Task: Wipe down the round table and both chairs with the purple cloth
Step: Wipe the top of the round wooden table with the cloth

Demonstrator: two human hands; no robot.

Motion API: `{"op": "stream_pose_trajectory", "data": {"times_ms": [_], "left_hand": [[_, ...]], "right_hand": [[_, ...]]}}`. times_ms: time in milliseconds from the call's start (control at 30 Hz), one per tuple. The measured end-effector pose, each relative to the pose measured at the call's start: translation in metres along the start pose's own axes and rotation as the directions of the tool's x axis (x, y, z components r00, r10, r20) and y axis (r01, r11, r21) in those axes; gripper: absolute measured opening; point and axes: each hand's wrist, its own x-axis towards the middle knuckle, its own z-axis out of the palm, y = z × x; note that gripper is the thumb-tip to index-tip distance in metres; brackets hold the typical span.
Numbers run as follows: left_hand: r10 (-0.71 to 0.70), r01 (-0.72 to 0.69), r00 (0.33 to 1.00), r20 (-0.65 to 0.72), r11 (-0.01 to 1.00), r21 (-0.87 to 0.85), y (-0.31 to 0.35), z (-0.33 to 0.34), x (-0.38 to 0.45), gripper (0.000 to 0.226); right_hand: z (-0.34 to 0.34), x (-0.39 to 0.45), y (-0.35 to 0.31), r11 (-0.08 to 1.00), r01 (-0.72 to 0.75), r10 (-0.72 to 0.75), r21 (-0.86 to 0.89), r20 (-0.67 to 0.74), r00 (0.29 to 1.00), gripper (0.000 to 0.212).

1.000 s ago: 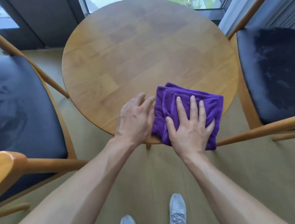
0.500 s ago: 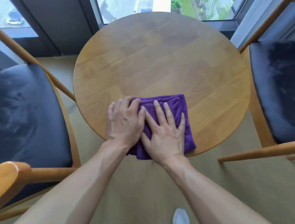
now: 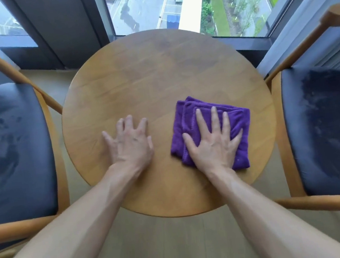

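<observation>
Right now the purple cloth (image 3: 215, 121), folded into a thick pad, lies flat on the round table (image 3: 147, 71), on the right half of the top and toward the near edge. The right hand (image 3: 212, 145) lies on it with straight, spread fingers, the palm pressing down rather than gripping; a flat hand like this spreads pressure over the whole pad, which likely suits sweeping strokes better than a pinch would. The folded layers show at the cloth's left and far edges, beyond the fingertips.

Well apart from the cloth, the left hand (image 3: 129, 143) rests on the bare wood with its fingers spread and only slightly bent, holding nothing. It appears to steady the body, or the table, while the other arm works.

Judging by the cloth's position, the tabletop is the step in hand, and the far half lies beyond the cloth.

On either side stand the left chair (image 3: 13, 152) and the right chair (image 3: 327, 131), their dark seats showing pale smudges, so they probably still need wiping. Beyond the table a window (image 3: 192, 4) looks down on a street.
</observation>
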Motion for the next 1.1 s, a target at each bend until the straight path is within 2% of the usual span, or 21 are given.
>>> {"op": "stream_pose_trajectory", "data": {"times_ms": [133, 233, 333, 400, 433, 500, 533, 600, 633, 667, 700, 767, 800, 867, 933, 1000, 1100], "left_hand": [[-0.088, 0.089, 0.996, 0.028, 0.995, -0.05, 0.002, 0.002, 0.009, 0.055], [-0.093, 0.093, 0.996, 0.016, 0.995, -0.027, 0.005, 0.007, 0.008, 0.054], [-0.125, 0.125, 0.992, 0.021, 0.992, -0.026, 0.009, 0.004, 0.01, 0.051], [-0.13, 0.125, 0.991, -0.027, 0.985, -0.122, 0.018, -0.001, 0.015, 0.051], [-0.094, 0.08, 0.992, -0.08, 0.983, -0.166, 0.025, -0.003, 0.018, 0.051], [0.043, -0.094, 0.978, -0.205, 0.966, -0.242, 0.048, -0.008, 0.026, 0.051], [0.11, -0.18, 0.962, -0.25, 0.943, -0.279, 0.06, -0.009, 0.03, 0.05], [0.182, -0.263, 0.948, -0.262, 0.909, -0.322, 0.083, -0.007, 0.034, 0.046], [0.204, -0.273, 0.95, -0.237, 0.912, -0.307, 0.092, -0.003, 0.033, 0.047], [0.232, -0.275, 0.954, -0.189, 0.928, -0.251, 0.099, 0.004, 0.03, 0.05], [0.266, -0.284, 0.955, -0.128, 0.947, -0.154, 0.104, 0.013, 0.027, 0.055], [0.316, -0.316, 0.948, -0.026, 0.948, 0.024, 0.106, 0.026, 0.024, 0.065], [0.327, -0.325, 0.945, -0.014, 0.944, 0.059, 0.102, 0.029, 0.026, 0.067], [0.309, -0.305, 0.95, -0.039, 0.949, 0.076, 0.083, 0.029, 0.033, 0.065], [0.205, -0.199, 0.977, -0.064, 0.976, 0.084, 0.046, 0.024, 0.041, 0.065], [0.023, -0.017, 0.997, -0.079, 0.997, 0.076, -0.003, 0.016, 0.052, 0.066], [-0.23, 0.229, 0.972, -0.051, 0.973, -0.032, -0.039, 0.005, 0.07, 0.064]], "right_hand": [[0.008, -0.015, -0.023, 0.957, 0.29, -0.291, 0.021, 0.02, 0.957, 0.073], [0.006, -0.007, 0.005, 0.928, 0.373, -0.373, 0.006, -0.007, 0.928, 0.07], [-0.004, 0.022, 0.044, 0.969, 0.247, -0.247, -0.024, 0.016, 0.969, 0.069], [-0.01, 0.042, 0.045, 0.996, 0.086, -0.086, 0.016, 0.057, 0.995, 0.068], [-0.012, 0.048, 0.035, 0.998, 0.028, -0.031, 0.047, 0.07, 0.997, 0.066], [-0.015, 0.057, 0.006, 0.979, 0.0, -0.016, 0.202, 0.079, 0.997, 0.057], [-0.017, 0.061, -0.008, 0.938, 0.011, -0.04, 0.347, 0.076, 0.996, 0.053], [-0.026, 0.068, -0.022, 0.739, 0.016, -0.077, 0.674, 0.06, 0.995, 0.052], [-0.03, 0.072, -0.019, 0.638, 0.015, -0.051, 0.77, 0.023, 0.998, 0.054], [-0.034, 0.075, -0.012, 0.604, 0.016, 0.012, 0.797, -0.029, 1.0, 0.055], [-0.036, 0.077, -0.001, 0.638, 0.011, 0.079, 0.77, -0.08, 0.994, 0.054], [-0.034, 0.078, 0.024, 0.801, -0.03, 0.126, 0.598, -0.12, 0.985, 0.051], [-0.03, 0.077, 0.037, 0.873, -0.053, 0.107, 0.485, -0.085, 0.991, 0.051], [-0.019, 0.075, 0.059, 0.949, -0.041, 0.038, 0.312, 0.017, 0.999, 0.053], [-0.011, 0.073, 0.068, 0.972, 0.012, -0.026, 0.234, 0.054, 0.998, 0.055], [-0.005, 0.072, 0.068, 0.98, 0.041, -0.049, 0.195, 0.036, 0.998, 0.057], [-0.001, 0.069, 0.063, 0.991, 0.047, -0.048, 0.129, 0.008, 0.999, 0.059]]}}
